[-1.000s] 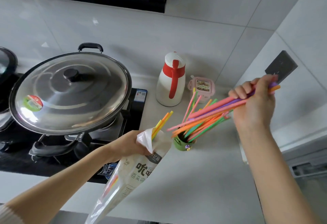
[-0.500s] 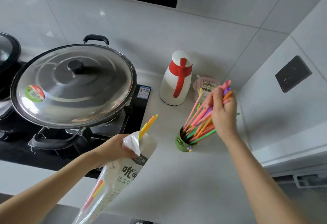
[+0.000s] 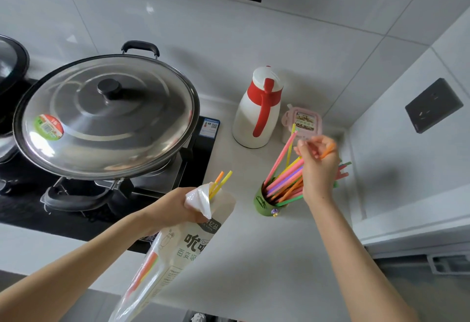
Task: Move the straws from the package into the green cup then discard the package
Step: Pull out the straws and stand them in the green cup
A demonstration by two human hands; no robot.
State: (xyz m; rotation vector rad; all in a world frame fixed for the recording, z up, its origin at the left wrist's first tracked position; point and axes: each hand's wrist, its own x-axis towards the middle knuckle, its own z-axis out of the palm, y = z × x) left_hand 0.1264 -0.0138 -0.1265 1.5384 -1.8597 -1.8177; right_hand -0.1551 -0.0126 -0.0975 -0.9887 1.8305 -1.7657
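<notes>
A small green cup (image 3: 262, 204) stands on the white counter, full of coloured straws (image 3: 282, 184) that lean to the right. My right hand (image 3: 318, 166) is over those straws, fingers loosely spread, with an orange straw between the fingertips. My left hand (image 3: 175, 207) grips the neck of the white and clear straw package (image 3: 183, 245), held tilted in the air left of the cup. Two straws (image 3: 221, 181), one orange and one yellow, stick out of the package mouth, and more show through its clear lower part.
A large steel wok lid (image 3: 106, 115) covers the wok on the black stove (image 3: 178, 176) at left. A white and red jug (image 3: 256, 110) and a pink box (image 3: 305, 123) stand behind the cup. A tiled side wall with a dark socket (image 3: 432, 105) closes in the right.
My right hand swung the bundle of straws down into the green cup and loosened its grip. The package in my left hand stayed about where it was.
</notes>
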